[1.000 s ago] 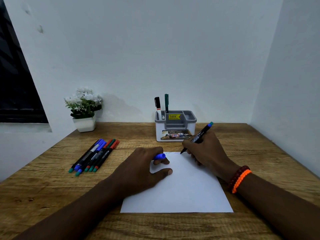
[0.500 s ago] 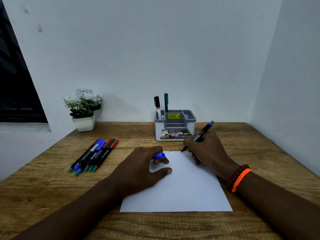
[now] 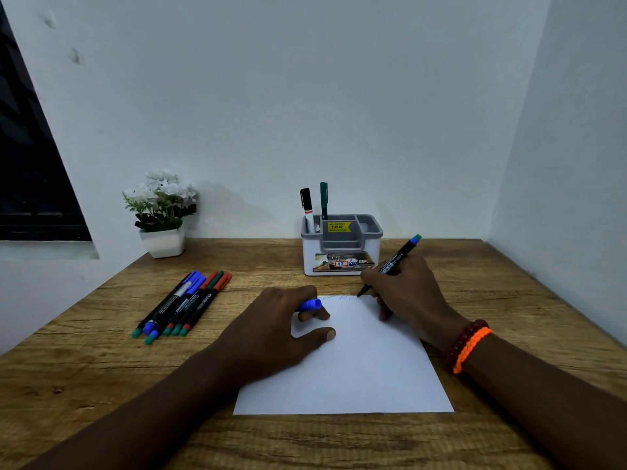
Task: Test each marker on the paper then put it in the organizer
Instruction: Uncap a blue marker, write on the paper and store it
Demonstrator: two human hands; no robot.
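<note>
At paper's far edge: marker [image 3: 390, 264] tip down, touching or just above the sheet; which, I cannot tell.
Marker: black barrel, blue-green end cap, slanting up and right.
Right hand [image 3: 405, 291]: fingers curled round the marker barrel in a writing grip; heel on the paper [image 3: 356, 374].
Left hand [image 3: 281, 329]: fingers curled round a blue cap [image 3: 310, 304]; thumb flat on the sheet, pinning it.
Marks: faint scribbles along the far edge, beside the tip.
Step (judged): test stroke under way; recapping and stowing not yet done.
Organizer [image 3: 342, 245]: well behind the paper, near the wall; grey tray top, white body.
Risk 1: sheet skids if the thumb lifts mid-stroke.
Risk 2: tip sits at the very edge, so a long stroke could ink the table [image 3: 84, 374].
Risk 3: cap held loosely may roll off when the hand moves.
Count, markers in organizer: 2, upright, left compartment.
Count, markers in pile [image 3: 181, 305] left of paper: about 6; overlap makes it uncertain.
Count, paper: 1. Potted plant [image 3: 162, 215]: 1. Wristbands on right wrist: 2.
</note>
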